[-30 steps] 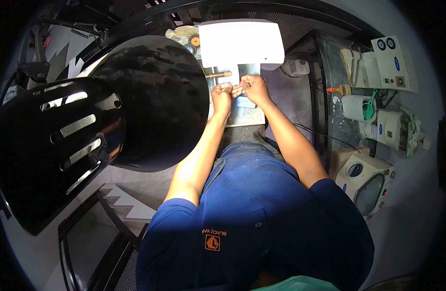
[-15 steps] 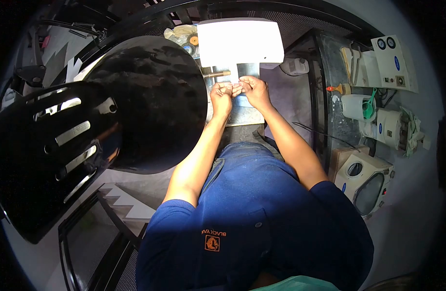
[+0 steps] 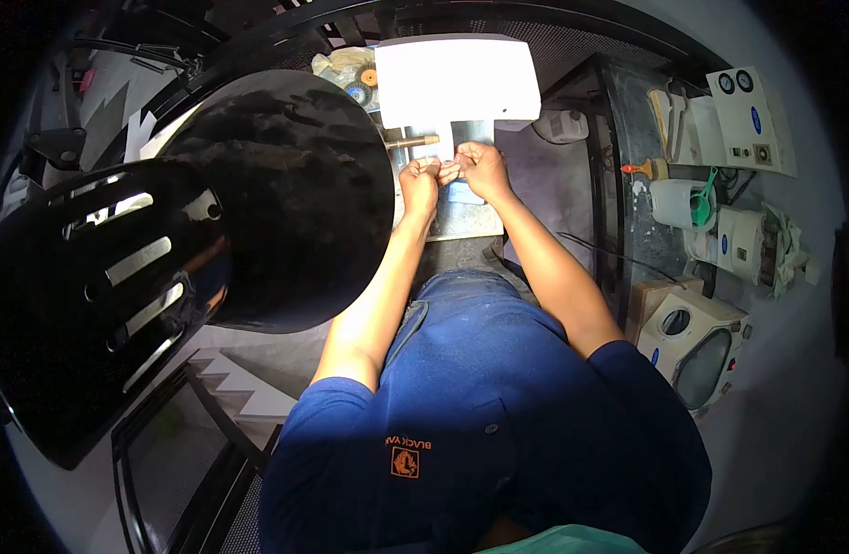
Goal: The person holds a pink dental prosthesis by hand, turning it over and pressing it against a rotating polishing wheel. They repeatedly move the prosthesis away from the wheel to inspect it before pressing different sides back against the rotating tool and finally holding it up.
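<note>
My left hand (image 3: 419, 186) and my right hand (image 3: 483, 173) meet at the fingertips, just below a bright white hood (image 3: 458, 81). Both are closed in a pinch. Whatever lies between the fingers is too small and overexposed to name. Close above my left hand, a brass-coloured spindle (image 3: 417, 142) points right. Under the hands is a pale, dusty work surface (image 3: 466, 222), with a patch of blue beside my right wrist.
A large black dome-shaped housing (image 3: 286, 203) with a slotted end fills the left. Round brushes (image 3: 360, 92) lie beside the hood. On the right bench stand a brush (image 3: 654, 169), a white container (image 3: 676, 203) with a green scoop (image 3: 703, 198), and a machine with gauges (image 3: 750, 120).
My right hand has shifted slightly up and left, turning its fingers a little. My left hand has moved only slightly left. Both stay pinched together.
</note>
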`<state>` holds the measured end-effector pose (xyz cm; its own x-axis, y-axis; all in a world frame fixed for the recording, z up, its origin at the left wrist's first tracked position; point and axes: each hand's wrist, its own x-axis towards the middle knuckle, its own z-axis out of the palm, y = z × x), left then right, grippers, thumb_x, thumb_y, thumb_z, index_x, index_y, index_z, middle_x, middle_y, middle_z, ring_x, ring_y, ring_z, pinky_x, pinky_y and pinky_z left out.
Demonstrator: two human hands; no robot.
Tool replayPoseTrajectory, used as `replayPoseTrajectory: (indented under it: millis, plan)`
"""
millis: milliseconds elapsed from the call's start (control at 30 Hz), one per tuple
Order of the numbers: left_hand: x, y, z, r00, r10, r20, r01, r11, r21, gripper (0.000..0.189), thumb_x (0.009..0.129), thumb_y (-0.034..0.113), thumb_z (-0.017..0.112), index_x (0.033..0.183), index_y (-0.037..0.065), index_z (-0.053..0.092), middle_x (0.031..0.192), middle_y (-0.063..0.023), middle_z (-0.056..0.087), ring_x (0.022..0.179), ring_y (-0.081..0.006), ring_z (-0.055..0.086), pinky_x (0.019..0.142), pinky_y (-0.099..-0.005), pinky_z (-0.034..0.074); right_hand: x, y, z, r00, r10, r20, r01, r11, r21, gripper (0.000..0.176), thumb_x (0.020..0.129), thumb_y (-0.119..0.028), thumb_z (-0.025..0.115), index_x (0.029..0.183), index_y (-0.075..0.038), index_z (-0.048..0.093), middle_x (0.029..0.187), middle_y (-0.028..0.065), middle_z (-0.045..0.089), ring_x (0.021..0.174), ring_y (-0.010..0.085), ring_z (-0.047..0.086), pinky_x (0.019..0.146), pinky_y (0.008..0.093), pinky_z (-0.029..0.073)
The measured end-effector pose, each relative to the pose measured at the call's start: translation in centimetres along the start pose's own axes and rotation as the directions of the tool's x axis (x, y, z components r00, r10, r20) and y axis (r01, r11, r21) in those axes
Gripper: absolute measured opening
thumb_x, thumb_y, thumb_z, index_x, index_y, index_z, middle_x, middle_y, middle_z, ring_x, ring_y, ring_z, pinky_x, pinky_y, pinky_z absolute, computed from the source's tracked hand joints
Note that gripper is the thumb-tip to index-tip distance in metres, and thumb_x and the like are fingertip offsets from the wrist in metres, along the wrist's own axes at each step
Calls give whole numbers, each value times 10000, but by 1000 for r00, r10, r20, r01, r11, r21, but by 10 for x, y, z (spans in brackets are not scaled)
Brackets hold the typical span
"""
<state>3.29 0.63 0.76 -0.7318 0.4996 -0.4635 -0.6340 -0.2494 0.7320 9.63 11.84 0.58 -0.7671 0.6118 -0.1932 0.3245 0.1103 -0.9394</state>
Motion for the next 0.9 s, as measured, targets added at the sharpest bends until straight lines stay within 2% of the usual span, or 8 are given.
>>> replayPoseTrajectory:
  millis: [167,233,433,567,667,733,900]
  plan:
    - [-3,4,2,1000,-23,-6,23,1000,-2,74,880,-28,428,911,-76,474,839,-241,623,746,-291,661,687,-340,564,0,-3,-1,1000,-31,2,32,997,-66,115,836,-13,584,928,44,623,807,86,677,671,99,626,583,229,502]
    - [-3,4,2,1000,-30,-9,29,1000,-3,75,880,-27,426,910,-77,473,840,-243,623,748,-291,660,689,-341,564,0,-8,-2,999,40,11,-39,998,-39,94,808,-15,584,879,14,638,808,120,684,718,150,656,661,265,494]
    - [-4,5,3,999,-36,-7,36,999,-5,74,881,-27,423,913,-78,466,842,-247,622,745,-294,660,695,-344,564,-1,-12,-3,998,67,10,-67,998,20,85,806,-12,590,869,18,639,805,112,685,713,143,650,662,260,492]
    - [-4,5,3,999,-44,-8,44,999,-7,72,879,-28,423,913,-77,464,841,-247,622,741,-295,660,691,-344,565,4,0,-3,999,48,13,-48,999,-16,86,805,-17,594,868,23,638,802,117,683,706,138,646,661,259,492]
    - [-3,4,2,999,-43,-1,43,999,-11,70,877,-27,430,912,-77,465,837,-247,623,737,-297,661,680,-341,567,6,-1,-3,1000,0,24,1,1000,-8,79,809,-9,586,861,26,634,777,108,680,680,129,640,630,252,498]
    - [-3,3,1,999,-44,4,44,999,-16,69,876,-27,435,911,-77,466,835,-247,623,734,-298,662,674,-339,568,5,-5,-5,995,90,48,-92,995,44,70,812,5,574,847,35,626,758,98,672,655,126,632,583,252,502]
    - [-5,5,3,999,-46,-5,46,999,-19,73,870,-29,440,910,-81,469,831,-245,624,729,-298,663,671,-340,571,8,-7,-5,992,109,67,-115,989,93,69,808,23,559,836,45,618,749,99,662,641,126,624,551,255,505]
